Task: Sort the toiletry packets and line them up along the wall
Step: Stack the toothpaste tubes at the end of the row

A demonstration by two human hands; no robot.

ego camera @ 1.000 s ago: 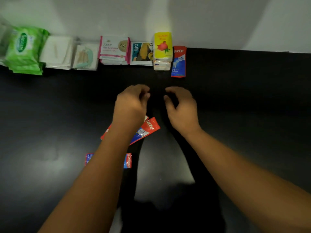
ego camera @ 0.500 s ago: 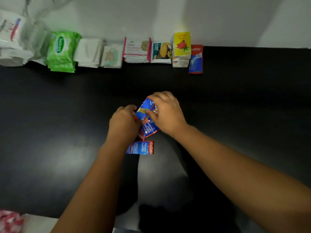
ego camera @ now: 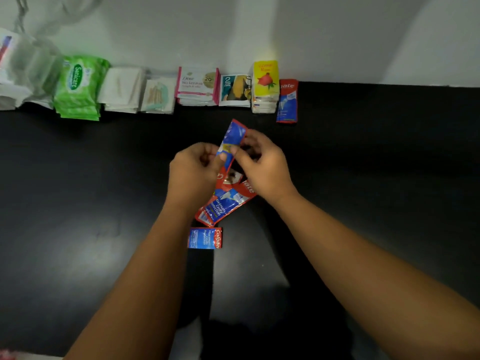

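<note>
While a red-and-blue toothpaste sachet (ego camera: pixel 232 141) is pinched between both hands (ego camera: pixel 228 167) above the dark surface (ego camera: pixel 363 178), gathering appears under way, and the loose sachets (ego camera: pixel 223 203) would next be stacked by the wall-side toothpaste pile (ego camera: pixel 287 102).

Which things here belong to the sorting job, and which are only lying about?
Job:
- toothpaste sachets held in both hands
- left hand
- right hand
- loose sachet on the table
- sachet at the wall
- sorted row: green wipes, Dove packets, yellow packet

Lying about:
- clear plastic bag, far left
</note>
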